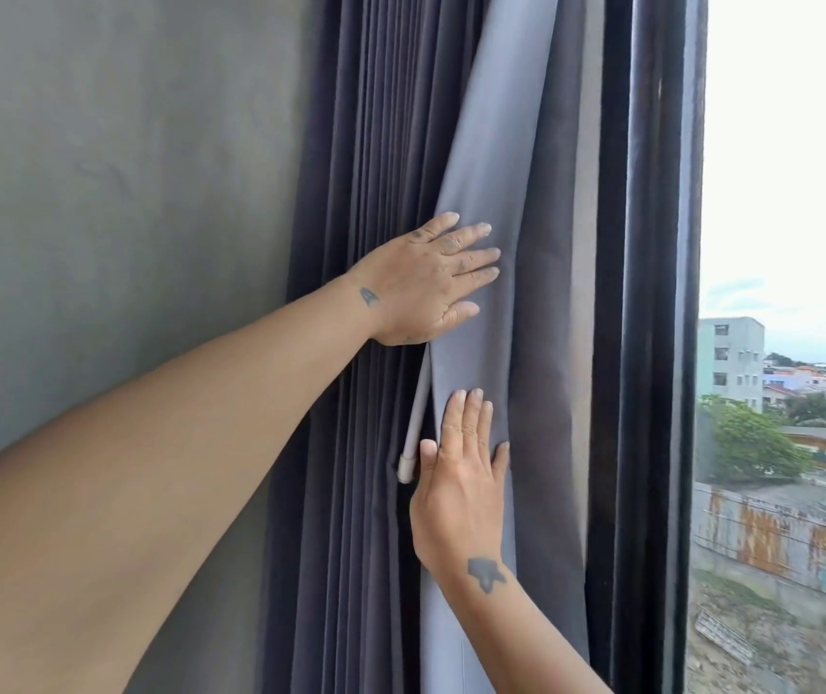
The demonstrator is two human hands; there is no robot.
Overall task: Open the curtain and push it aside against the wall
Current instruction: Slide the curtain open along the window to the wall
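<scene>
The curtain (361, 242) hangs bunched beside the wall (115, 192). Left hand (421, 283) and right hand (461, 488) press flat on it, fingers extended, slightly spread; a wand (413, 433), probably its pull rod, hangs between.

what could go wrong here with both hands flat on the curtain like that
The left hand and right hand press flat on the pale grey lining panel with no grip, so the bunched dark grey pleated curtain may spring back off the grey wall once released.

The slim grey wand with a white tip hangs loose beside the right thumb; it could snag in the folds or swing.
</scene>
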